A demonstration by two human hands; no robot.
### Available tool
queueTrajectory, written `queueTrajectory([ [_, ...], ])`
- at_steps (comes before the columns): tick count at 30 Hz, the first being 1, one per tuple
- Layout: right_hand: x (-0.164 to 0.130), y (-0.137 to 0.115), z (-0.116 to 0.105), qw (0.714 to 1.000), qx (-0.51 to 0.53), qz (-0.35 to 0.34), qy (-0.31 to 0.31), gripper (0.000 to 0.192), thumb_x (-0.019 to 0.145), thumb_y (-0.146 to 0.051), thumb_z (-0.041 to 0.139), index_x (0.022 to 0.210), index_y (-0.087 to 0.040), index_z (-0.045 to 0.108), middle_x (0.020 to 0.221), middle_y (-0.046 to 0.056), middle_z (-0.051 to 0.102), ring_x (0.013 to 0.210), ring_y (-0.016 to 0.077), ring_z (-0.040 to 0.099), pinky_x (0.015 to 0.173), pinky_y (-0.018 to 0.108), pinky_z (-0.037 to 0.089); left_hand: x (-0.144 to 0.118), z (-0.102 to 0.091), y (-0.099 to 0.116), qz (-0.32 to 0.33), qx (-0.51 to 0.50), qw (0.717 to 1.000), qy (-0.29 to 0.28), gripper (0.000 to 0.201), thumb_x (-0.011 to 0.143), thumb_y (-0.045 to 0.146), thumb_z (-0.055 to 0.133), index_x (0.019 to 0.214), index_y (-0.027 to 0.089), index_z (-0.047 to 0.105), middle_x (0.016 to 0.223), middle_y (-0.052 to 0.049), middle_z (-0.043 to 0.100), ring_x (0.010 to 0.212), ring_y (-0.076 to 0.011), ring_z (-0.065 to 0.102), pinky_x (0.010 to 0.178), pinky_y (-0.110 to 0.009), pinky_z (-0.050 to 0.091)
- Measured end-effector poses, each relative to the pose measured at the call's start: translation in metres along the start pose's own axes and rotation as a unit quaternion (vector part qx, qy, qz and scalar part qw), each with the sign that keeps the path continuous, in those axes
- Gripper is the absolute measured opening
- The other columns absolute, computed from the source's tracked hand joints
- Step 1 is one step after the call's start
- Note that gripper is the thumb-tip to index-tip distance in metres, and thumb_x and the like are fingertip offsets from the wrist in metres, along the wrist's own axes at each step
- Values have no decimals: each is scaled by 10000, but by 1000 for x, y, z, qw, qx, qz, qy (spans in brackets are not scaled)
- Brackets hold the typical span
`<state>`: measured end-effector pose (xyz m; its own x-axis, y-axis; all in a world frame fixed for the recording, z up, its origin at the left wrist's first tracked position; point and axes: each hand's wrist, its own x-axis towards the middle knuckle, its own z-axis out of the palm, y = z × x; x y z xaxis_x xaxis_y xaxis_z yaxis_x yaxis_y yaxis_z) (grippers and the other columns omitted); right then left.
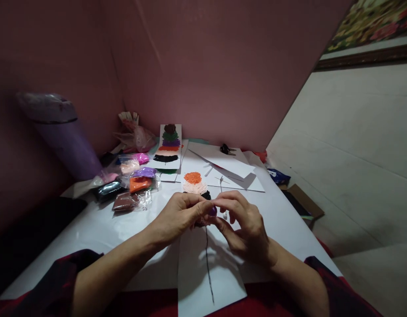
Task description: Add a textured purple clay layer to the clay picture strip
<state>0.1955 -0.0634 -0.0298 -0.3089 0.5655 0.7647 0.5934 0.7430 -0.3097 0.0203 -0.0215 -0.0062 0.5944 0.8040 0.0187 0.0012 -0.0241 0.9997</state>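
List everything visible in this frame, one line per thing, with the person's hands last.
table: one, white, centre
paper strip: one, white with a black line and orange, cream and black layers, under the hands
finished card: one, layered colours, propped at the back
clay bags: several, pink, purple, orange, brown, black, left of centre
paper sheets: a few, white, behind the strip
bin: one, purple, far left
purple clay bit: one, pinched between both hands
left hand: on the clay bit
right hand: on the clay bit
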Motion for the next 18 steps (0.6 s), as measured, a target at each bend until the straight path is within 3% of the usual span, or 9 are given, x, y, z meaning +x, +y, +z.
queueTrajectory([
  [2, 3, -3, -2, 999, 32, 31, 7, 229, 861, -117, 585, 1074, -202, 593, 950, 61, 615, 730, 145, 604, 518, 245, 516, -4, 1, 6, 28, 55, 998, 21, 406, 861, 459, 543, 676, 118, 661, 575, -13, 573, 513, -88, 460, 489, -207, 368],
  [5, 1, -12, -8, 988, 78, 127, 31, 126, 877, -170, 598, 1000, -196, 609, 944, 48, 612, 739, 139, 592, 541, 245, 501, -23, 4, 19, 118, 163, 972, 123, 288, 904, 359, 516, 804, 152, 689, 700, -18, 652, 591, -106, 546, 530, -206, 428],
  [8, -11, -25, -12, 965, 87, 246, 13, 98, 910, -220, 569, 996, -211, 616, 900, 28, 625, 784, 152, 603, 626, 267, 501, -51, 6, 19, 244, 321, 891, 211, 152, 883, 229, 577, 988, 166, 667, 792, -17, 692, 662, -112, 611, 594, -207, 471],
  [10, -22, -33, -10, 936, 117, 332, -26, 105, 929, -240, 541, 1014, -218, 599, 856, 13, 627, 707, 137, 593, 584, 254, 492, -66, 5, 7, 299, 421, 830, 209, 174, 861, 181, 608, 1030, 156, 646, 786, -22, 678, 664, -117, 611, 597, -214, 470],
  [12, -32, -39, -4, 916, 129, 378, -47, 133, 930, -254, 538, 1052, -211, 566, 854, 15, 636, 643, 128, 580, 556, 252, 492, -75, 3, -11, 326, 481, 791, 193, 139, 865, 146, 596, 997, 147, 639, 678, 0, 627, 571, -110, 571, 531, -216, 438],
  [14, -38, -40, 3, 930, 102, 350, -56, 78, 923, -232, 537, 980, -190, 571, 794, 13, 614, 590, 121, 547, 534, 254, 469, -78, -2, -28, 328, 534, 747, 220, 137, 879, 145, 565, 998, 124, 629, 597, 11, 571, 501, -128, 542, 481, -244, 417],
  [16, -40, -40, 10, 954, 65, 285, -62, 52, 912, -188, 534, 939, -172, 575, 783, 24, 600, 607, 128, 541, 547, 263, 457, -78, -7, -41, 279, 624, 703, 195, 176, 901, 174, 513, 1024, 112, 623, 615, -5, 580, 476, -152, 555, 436, -265, 402],
  [18, -40, -38, 14, 969, 35, 237, -63, 60, 903, -149, 532, 943, -158, 576, 793, 41, 598, 653, 144, 548, 571, 276, 456, -78, -11, -47, 240, 676, 680, 149, 212, 910, 208, 490, 1059, 116, 610, 647, -10, 589, 490, -167, 582, 425, -274, 415],
])
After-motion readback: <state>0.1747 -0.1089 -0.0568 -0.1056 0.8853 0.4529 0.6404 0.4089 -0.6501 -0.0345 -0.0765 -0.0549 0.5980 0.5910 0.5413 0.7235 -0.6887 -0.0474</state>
